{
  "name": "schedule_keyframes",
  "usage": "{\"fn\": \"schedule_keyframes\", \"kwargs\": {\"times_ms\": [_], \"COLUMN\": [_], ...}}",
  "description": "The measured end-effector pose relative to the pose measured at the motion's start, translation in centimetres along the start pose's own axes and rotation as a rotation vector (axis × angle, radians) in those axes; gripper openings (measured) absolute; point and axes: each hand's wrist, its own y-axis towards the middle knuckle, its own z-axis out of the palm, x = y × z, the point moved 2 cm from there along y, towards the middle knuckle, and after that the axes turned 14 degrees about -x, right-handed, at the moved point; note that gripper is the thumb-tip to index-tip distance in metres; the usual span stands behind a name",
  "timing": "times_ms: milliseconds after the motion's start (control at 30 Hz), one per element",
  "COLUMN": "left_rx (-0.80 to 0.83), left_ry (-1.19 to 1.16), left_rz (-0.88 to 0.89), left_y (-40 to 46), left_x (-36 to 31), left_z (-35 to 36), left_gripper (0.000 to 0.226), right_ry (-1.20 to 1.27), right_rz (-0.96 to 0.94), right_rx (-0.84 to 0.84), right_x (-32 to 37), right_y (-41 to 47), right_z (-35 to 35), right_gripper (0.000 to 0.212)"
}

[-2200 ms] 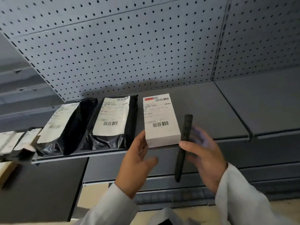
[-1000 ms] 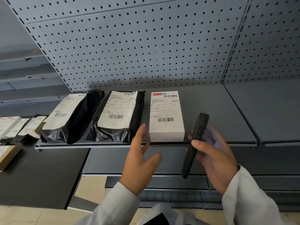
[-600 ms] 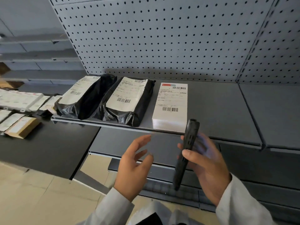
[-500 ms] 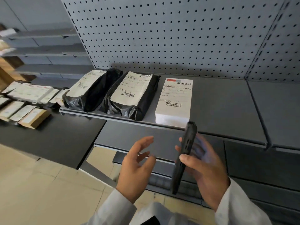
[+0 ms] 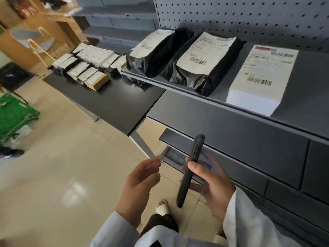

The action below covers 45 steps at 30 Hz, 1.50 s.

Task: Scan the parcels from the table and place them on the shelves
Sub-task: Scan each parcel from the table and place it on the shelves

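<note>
From the head camera: a white cardboard box (image 5: pixel 258 82) with a matte label sits on the grey metal shelf (image 5: pixel 231 111) beside two crinkled black plastic bags (image 5: pixel 201 68) (labels up). The right hand (image 5: pixel 211 184) grips a slim black scanner (image 5: pixel 189 170); the left hand (image 5: pixel 138 182) holds nothing, fingers loosely bent. More parcels (image 5: pixel 85 66) crowd the dark table (image 5: pixel 114 104).
</note>
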Motion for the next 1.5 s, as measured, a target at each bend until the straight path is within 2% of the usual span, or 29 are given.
{"fn": "schedule_keyframes", "kwargs": {"times_ms": [133,400,600,800,933,1067,1200,1333,1400,1500], "left_rx": [-0.07,-0.16,-0.225,-0.27,-0.326,-0.369,-0.295,-0.218,-0.183,-0.129], "left_ry": [-0.104,-0.243,-0.277,-0.305,-0.279,-0.231,-0.124,-0.009,0.034,0.136], "left_rz": [-0.033,-0.051,-0.116,-0.215,-0.229,-0.193,-0.17,-0.121,-0.081,-0.049], "left_y": [3.5,11.6,16.1,20.1,24.3,30.5,37.5,44.9,48.5,53.6], "left_x": [-0.3,-0.8,0.8,2.3,2.0,-0.4,-4.4,-7.8,-8.8,-9.0], "left_z": [-4.0,-15.1,-21.1,-24.2,-26.6,-29.1,-30.2,-29.7,-28.9,-27.9], "left_gripper": [0.043,0.039,0.047,0.047,0.046,0.047,0.045,0.04,0.031,0.03], "right_ry": [-0.096,-0.116,-0.134,-0.154,-0.143,-0.182,-0.082,-0.029,-0.002,0.025], "right_rz": [0.006,0.076,0.187,0.265,0.299,0.294,0.326,0.342,0.335,0.313], "right_rx": [0.066,0.167,0.164,0.193,0.226,0.235,0.237,0.185,0.176,0.135], "right_x": [-0.3,-1.7,-3.6,-4.6,-4.8,-4.6,-3.5,-1.9,-1.1,-0.5], "right_y": [1.1,4.0,6.0,10.1,13.9,19.2,23.8,28.0,29.8,32.2], "right_z": [5.2,18.7,26.7,32.3,37.1,42.7,47.8,51.5,52.8,53.8], "right_gripper": [0.097,0.047,0.054,0.03,0.034,0.049,0.048,0.058,0.06,0.06]}}
